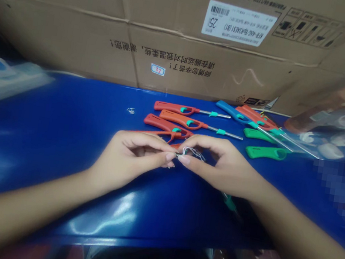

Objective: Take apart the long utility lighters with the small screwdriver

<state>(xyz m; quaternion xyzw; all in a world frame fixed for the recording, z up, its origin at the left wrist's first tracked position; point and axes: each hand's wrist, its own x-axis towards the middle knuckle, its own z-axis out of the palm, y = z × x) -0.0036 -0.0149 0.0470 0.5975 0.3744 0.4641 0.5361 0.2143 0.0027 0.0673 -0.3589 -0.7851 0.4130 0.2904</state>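
Above the blue table, my left hand [136, 154] and my right hand [219, 164] meet with thumbs and fingertips pinched together. Between them is a small dark part with thin white wires [192, 151], which loop over my right fingers. My fingers cover most of that part, so its exact kind is hidden. Just beyond the hands lie several long-nosed gas lighters, among them a red lighter [174, 108] and an orange lighter [180, 120]. Another red lighter [160, 123] lies closer, partly behind my fingers. Beneath my right wrist, a teal piece [229, 202] shows, blurred.
A large cardboard box [132, 50] stands along the table's back edge. At back right, a blue lighter [232, 111] overlaps red ones, beside a green lighter [264, 152]. Small pale slivers [130, 110] lie left of the lighters. A blurred white object [11, 79] is at far left.
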